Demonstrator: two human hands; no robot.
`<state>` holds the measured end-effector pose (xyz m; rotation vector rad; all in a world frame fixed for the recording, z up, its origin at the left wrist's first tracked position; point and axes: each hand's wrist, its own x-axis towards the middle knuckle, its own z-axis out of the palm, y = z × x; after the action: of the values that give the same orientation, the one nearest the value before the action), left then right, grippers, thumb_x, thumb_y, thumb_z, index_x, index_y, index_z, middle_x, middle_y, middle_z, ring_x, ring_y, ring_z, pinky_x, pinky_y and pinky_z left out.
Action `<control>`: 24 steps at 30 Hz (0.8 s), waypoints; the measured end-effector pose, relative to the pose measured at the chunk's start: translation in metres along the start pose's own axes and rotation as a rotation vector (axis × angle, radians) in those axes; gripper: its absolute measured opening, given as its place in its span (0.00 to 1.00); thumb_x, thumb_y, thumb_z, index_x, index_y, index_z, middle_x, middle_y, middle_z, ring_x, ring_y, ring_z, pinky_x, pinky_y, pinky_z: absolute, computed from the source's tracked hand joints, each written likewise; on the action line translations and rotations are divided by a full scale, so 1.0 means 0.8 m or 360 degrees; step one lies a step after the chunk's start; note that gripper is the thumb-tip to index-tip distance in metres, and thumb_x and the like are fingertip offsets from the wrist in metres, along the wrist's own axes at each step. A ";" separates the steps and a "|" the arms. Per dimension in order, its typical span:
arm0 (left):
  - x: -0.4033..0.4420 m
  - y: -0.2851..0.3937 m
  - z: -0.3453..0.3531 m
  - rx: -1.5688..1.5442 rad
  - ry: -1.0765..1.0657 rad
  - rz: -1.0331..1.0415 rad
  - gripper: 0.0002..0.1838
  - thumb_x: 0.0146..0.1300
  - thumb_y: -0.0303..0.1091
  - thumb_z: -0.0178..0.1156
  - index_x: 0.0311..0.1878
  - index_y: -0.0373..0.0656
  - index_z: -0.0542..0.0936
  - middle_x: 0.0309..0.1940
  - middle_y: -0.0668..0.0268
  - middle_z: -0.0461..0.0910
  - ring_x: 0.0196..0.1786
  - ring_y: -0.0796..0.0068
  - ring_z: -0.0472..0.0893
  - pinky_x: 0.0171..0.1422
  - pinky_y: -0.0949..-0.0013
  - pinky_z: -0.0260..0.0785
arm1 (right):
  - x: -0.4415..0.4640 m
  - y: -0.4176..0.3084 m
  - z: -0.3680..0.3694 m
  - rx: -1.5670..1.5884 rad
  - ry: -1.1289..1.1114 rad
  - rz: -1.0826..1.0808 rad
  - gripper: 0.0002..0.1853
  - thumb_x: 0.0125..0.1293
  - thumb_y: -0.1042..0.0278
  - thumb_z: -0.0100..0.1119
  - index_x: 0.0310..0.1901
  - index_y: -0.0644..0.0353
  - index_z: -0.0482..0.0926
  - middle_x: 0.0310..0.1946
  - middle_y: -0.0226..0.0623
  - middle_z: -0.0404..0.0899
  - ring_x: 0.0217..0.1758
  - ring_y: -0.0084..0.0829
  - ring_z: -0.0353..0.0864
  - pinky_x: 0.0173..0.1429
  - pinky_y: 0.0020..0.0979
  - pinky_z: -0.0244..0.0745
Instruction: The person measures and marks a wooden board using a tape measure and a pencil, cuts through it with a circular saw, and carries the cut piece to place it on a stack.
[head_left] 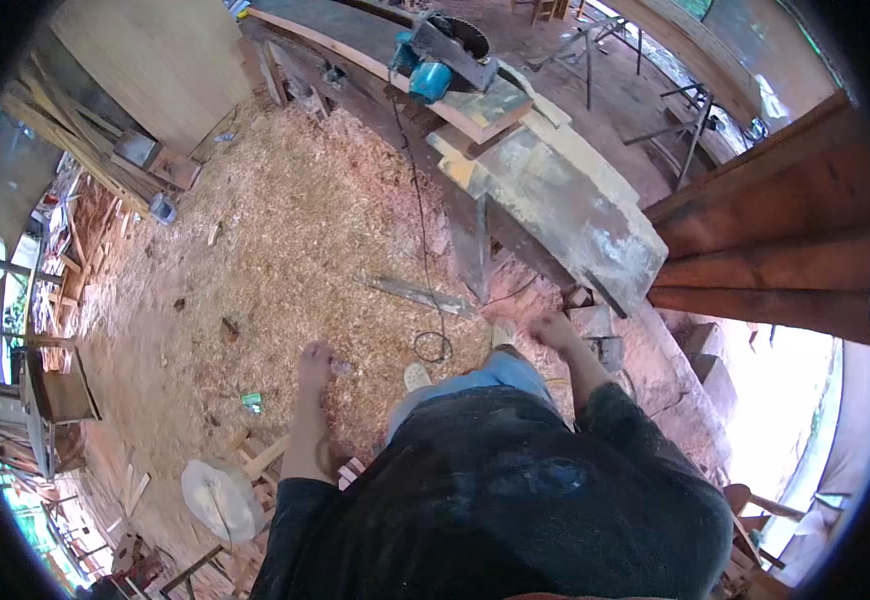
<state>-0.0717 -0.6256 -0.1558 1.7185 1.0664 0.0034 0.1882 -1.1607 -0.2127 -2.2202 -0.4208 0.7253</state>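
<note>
My left hand (317,362) hangs over the floor covered in wood shavings (255,260), and its fingers look loosely curled; whether it holds anything is too small to tell. Near the workbench's lower end, my right hand (553,330) is smeared by motion, so its fingers are unclear. A teal circular saw (430,80) with an exposed toothed blade lies on a wooden board at the top of the bench (565,200). From the saw a dark cord (418,190) runs down to the floor and ends in a loop between my hands. A grey wood strip (415,293) crosses under the cord.
Blocks (595,335) stand by the bench's lower end. A round pale disc (222,500) lies at the lower left, with scrap wood near it. Boards and a plywood sheet (155,60) lean at the upper left. Metal trestles (690,130) stand beyond the bench.
</note>
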 end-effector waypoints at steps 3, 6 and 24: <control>-0.013 0.067 0.020 -0.0011 0.0025 0.0047 0.17 0.71 0.43 0.61 0.49 0.38 0.86 0.35 0.63 0.86 0.37 0.72 0.84 0.45 0.65 0.77 | 0.155 -0.061 -0.041 0.0671 0.0213 -0.0005 0.27 0.78 0.43 0.51 0.30 0.58 0.82 0.22 0.43 0.82 0.26 0.41 0.81 0.33 0.46 0.75; -0.060 0.049 0.062 0.0370 0.0240 0.0175 0.18 0.72 0.44 0.60 0.51 0.38 0.86 0.40 0.55 0.88 0.42 0.62 0.86 0.50 0.58 0.77 | 0.274 -0.177 -0.130 0.1175 0.0051 0.0221 0.16 0.74 0.51 0.68 0.35 0.53 0.81 0.28 0.23 0.76 0.28 0.20 0.70 0.32 0.26 0.65; -0.335 -0.065 0.196 0.0320 -0.0066 -0.0494 0.17 0.66 0.45 0.66 0.50 0.43 0.85 0.36 0.58 0.88 0.42 0.56 0.87 0.50 0.54 0.78 | 0.520 -0.254 -0.199 0.2333 0.0027 0.0332 0.18 0.71 0.65 0.72 0.57 0.60 0.79 0.49 0.35 0.81 0.52 0.33 0.83 0.52 0.41 0.81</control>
<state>-0.1913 -0.9162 -0.1379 1.7036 1.3281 -0.3448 0.5981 -0.9076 -0.1259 -0.8653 0.3249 0.7379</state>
